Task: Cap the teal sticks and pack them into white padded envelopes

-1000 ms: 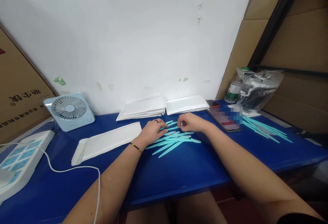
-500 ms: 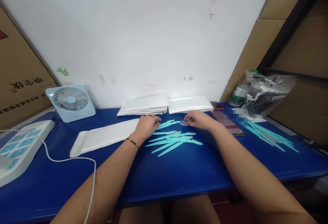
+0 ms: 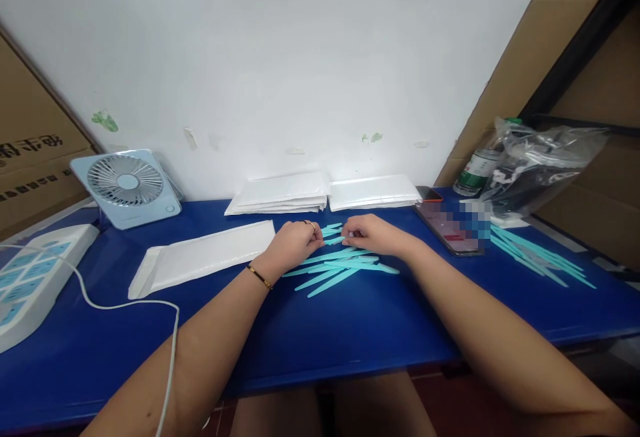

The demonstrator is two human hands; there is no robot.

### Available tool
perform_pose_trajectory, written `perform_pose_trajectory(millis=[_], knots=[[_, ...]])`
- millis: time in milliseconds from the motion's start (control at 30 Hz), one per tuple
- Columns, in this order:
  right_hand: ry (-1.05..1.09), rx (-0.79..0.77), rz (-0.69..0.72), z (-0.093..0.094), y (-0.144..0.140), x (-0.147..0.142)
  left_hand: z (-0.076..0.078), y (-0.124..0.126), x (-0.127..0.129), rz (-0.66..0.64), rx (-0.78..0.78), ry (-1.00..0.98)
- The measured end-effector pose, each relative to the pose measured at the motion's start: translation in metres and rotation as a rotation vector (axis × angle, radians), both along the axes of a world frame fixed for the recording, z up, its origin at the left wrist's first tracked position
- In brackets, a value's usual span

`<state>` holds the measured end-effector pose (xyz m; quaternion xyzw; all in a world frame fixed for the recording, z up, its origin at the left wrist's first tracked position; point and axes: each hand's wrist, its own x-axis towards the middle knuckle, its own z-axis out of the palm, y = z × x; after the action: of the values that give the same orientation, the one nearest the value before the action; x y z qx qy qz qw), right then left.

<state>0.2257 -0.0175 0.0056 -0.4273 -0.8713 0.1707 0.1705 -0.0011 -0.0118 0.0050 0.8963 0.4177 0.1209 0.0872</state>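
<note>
**A:** What have I got at the phone (image 3: 450, 227) end of the table (image 3: 350, 337)?

**B:** Take the phone as your mark. Just to its left lies the loose pile of teal sticks (image 3: 340, 267), fanned out flat on the blue top. Both hands meet over the far edge of that pile.

**A:** And the hands themselves?

**B:** The left hand (image 3: 293, 243) is curled knuckles-up, fingertips pressed down among the sticks; the right hand (image 3: 373, 235), nearer the phone, pinches the end of one stick between thumb and forefinger. Whether the left grips that stick or only steadies it, I cannot tell.

**A:** So which step do I call it?

**B:** I'd judge it as picking single sticks out of the pile. The next move, by my reckoning, calls for lifting one clear without dragging its neighbours.

**A:** Arm pose?

**B:** Both forearms run forward from the near edge and converge, wrists low, the left bearing a thin bracelet (image 3: 259, 277).

**A:** Anything else?

**B:** Far left of the phone lies a white padded envelope (image 3: 200, 257); behind the pile, a stack of envelopes (image 3: 280, 195). Right of the phone, a second bunch of teal sticks (image 3: 540, 257).
</note>
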Motion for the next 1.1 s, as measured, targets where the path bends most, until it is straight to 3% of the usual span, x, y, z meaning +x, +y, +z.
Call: perform_pose_trajectory(millis=[267,567,700,867,967,1100], knots=[[0.143,-0.028,-0.138,0.000,0.011,0.023,-0.001,0.012,-0.003,0.071,0.152,-0.023],[0.107,-0.050,-0.301,-0.001,0.019,0.049,-0.003,0.013,-0.010,0.096,0.071,-0.016],[0.083,0.039,-0.193,0.007,0.011,0.040,-0.001,0.008,-0.009,0.081,0.041,-0.066],[0.032,-0.115,0.032,0.008,-0.001,0.013,0.005,-0.004,-0.003,-0.084,-0.082,-0.047],[-0.027,-0.146,0.063,0.005,-0.004,0.004,0.007,-0.009,-0.001,-0.132,-0.112,-0.019],[-0.036,-0.101,0.035,0.005,-0.002,0.005,0.006,-0.007,0.001,-0.070,-0.081,0.009]])
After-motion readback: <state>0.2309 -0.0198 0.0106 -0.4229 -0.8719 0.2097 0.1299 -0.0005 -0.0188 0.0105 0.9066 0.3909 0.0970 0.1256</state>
